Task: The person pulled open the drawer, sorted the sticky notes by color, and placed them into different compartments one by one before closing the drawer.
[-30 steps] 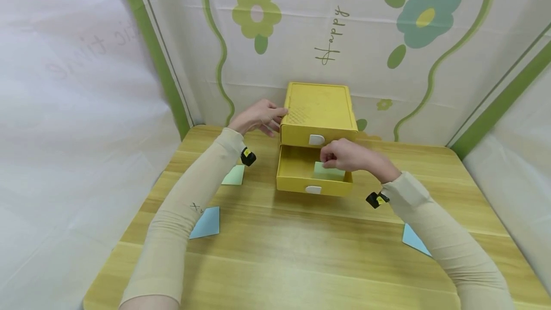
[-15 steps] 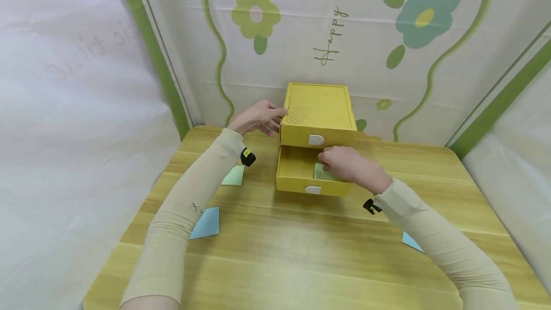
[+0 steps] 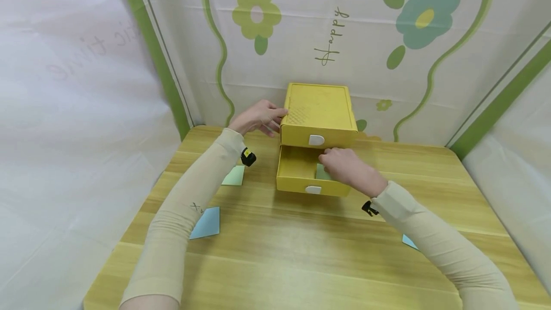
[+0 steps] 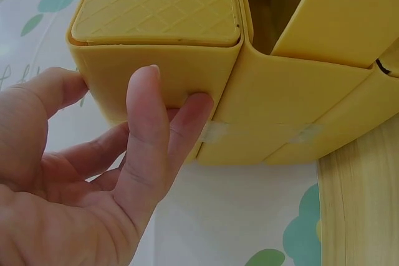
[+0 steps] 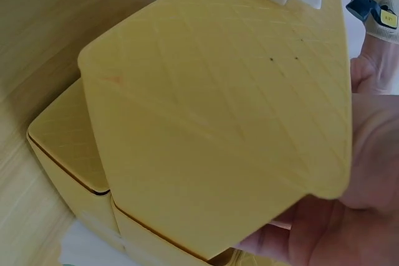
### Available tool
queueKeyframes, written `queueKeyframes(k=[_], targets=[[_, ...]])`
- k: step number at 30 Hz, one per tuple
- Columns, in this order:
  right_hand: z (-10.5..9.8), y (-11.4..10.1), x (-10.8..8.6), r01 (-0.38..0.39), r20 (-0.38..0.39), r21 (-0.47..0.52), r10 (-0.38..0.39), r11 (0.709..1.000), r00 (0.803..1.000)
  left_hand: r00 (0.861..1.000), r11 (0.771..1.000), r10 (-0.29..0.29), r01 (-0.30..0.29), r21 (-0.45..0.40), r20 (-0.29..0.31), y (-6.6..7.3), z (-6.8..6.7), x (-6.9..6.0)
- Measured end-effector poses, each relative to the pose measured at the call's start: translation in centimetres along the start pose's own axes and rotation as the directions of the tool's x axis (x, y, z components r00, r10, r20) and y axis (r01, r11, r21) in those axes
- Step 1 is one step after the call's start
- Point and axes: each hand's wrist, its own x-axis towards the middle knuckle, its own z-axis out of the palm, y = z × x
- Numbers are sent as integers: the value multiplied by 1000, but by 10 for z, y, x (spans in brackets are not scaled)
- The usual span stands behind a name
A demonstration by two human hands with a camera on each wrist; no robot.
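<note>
At the far middle of the desk (image 3: 280, 257), before the printed cloth (image 3: 181, 27), stood a yellow drawer unit (image 3: 318, 104), its upper drawer (image 3: 297, 134) closed and its lower drawer (image 3: 297, 185) pulled out toward the near side. Within that lower drawer, toward its right, a green card (image 3: 321, 172) was partly visible, the remainder being covered by the right hand (image 3: 346, 166). The hands were well apart. The left hand (image 3: 258, 116) lay against the unit's left side, its fingers extended and touching the side wall rather than wrapped round it; this contact was judged to serve as a brace against the unit shifting. The right hand entered the lower drawer from the right, at the gap beneath the upper drawer, an approach that the drawer's extension allowed. Its fingers appeared bent, but whether they pinched the green card could not be determined, the fingertips being hidden from the head view and the right wrist view. Clear tape (image 4: 215, 131) crossed a seam on the unit's side, presumably to keep the stacked sections joined. On the desk's left lay a pale green sheet (image 3: 233, 176) and, nearer, a blue sheet (image 3: 207, 224), both partly obscured by the left sleeve (image 3: 181, 219).
</note>
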Motion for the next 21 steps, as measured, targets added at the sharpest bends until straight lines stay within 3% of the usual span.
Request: queueKeyframes(k=[7,14,17,21], targets=[[3,-2,-1,30,-64,-56,-34,998,997,1000,1000,4,-4,3,8,1,0,-1],[-16,0,-1,51,-23,-55,-53,997,998,1000,1000,12,-12,19,-3,1,0,-4],[-29,4,-2,41,-5,-23,-42,999,999,1000,1000,15,-15,28,-4,1,0,-3],[-47,13,-1,75,-15,106,-73,992,997,1000,1000,17,-17,24,-2,-1,0,-2]])
